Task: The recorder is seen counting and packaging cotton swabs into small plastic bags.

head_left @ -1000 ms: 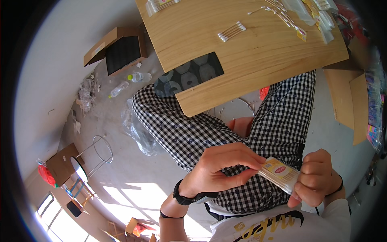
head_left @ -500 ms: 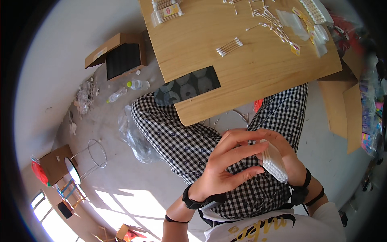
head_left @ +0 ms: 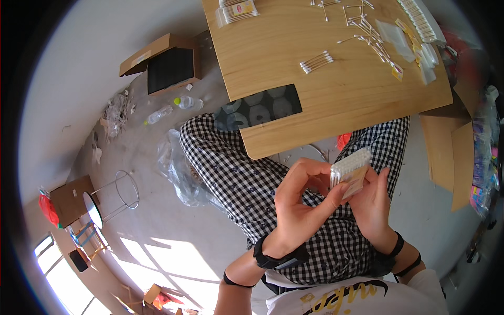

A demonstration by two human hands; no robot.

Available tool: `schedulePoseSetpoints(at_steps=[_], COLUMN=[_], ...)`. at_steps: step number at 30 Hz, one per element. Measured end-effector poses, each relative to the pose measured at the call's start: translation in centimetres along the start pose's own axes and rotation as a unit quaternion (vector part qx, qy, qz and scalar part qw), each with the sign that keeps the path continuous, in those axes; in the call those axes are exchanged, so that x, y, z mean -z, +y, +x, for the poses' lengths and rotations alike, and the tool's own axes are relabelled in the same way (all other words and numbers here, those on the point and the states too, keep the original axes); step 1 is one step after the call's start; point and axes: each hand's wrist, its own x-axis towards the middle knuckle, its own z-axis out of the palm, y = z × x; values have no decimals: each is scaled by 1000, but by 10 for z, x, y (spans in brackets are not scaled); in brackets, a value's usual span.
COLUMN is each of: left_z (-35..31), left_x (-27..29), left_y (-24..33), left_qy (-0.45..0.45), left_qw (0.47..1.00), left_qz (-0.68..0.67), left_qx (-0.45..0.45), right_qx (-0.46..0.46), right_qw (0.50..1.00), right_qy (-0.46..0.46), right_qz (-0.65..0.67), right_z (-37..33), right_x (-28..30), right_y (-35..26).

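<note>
A clear packet of cotton swabs [head_left: 350, 169], white tips facing up, is tilted above my lap. My left hand [head_left: 304, 207] grips its left side, thumb in front and fingers partly hidden behind. At the packet's lower right is my right hand [head_left: 374, 212], palm turned up, thumb stretched away and other fingers partly covered by the packet. On the wooden table [head_left: 325, 118] ahead, a small row of cotton swabs [head_left: 317, 62] lies side by side. Farther back are scattered loose swabs [head_left: 370, 37] and, at the far left, another filled packet [head_left: 239, 11].
Clear plastic sleeves [head_left: 395, 39] and a white tray of swabs [head_left: 420, 21] occupy the table's far right. A dark patterned sheet [head_left: 258, 107] overlaps its left edge. Open cartons [head_left: 438, 152] stand right, another carton [head_left: 195, 60] left, near plastic bottles [head_left: 188, 103] and a clear bag [head_left: 181, 173].
The packet has been turned, its white tips swinging from facing down to facing up. My right hand has opened out beside it, and my left hand keeps its grip. The view has shifted slightly.
</note>
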Motion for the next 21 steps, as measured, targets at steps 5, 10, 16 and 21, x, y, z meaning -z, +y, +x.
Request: schedulePoseSetpoints(at_steps=[5, 10, 16, 21], left_z=[-3, -7, -5, -2], left_x=[-22, -33, -30, -29], left_y=[6, 4, 5, 1], left_qy=[58, 53, 17, 67], left_qw=[998, 997, 999, 992], left_qz=[-13, 50, 42, 23], left_qx=[16, -20, -13, -100], right_qx=[144, 47, 48, 36], right_qw=[987, 986, 987, 983], right_qy=[72, 148, 118, 168], right_qz=[-19, 66, 99, 69], right_z=[5, 21, 27, 28], right_x=[-17, -25, -16, -21], right_y=[-2, -8, -11, -16])
